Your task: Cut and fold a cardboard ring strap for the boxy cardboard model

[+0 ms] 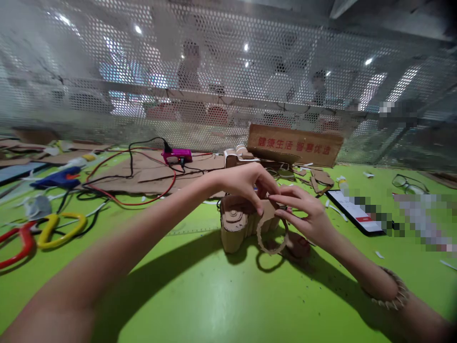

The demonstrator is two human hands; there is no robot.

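My left hand (246, 183) arches over the cardboard pieces, its thumb and fingers curled in at the top of a thin cardboard ring (260, 237). From the other side, the fingertips of my right hand (309, 209) press on the same ring, close to the left fingers. The ring stands upright, its lower rim just above the table. Behind and left of it sits a cardboard model (233, 233) shaped like a camera, with stacked round layers on top; my hands hide part of it. A round cardboard piece (299, 245) lies beneath my right hand.
Red-and-yellow-handled scissors (62, 231), a blue tool (59, 177) and a magenta device (176, 156) with tangled cables are at left. A phone (357, 212) and glasses (410, 183) lie right. Cardboard scraps and a printed cardboard strip (296, 145) stand before a perforated screen (221, 71).
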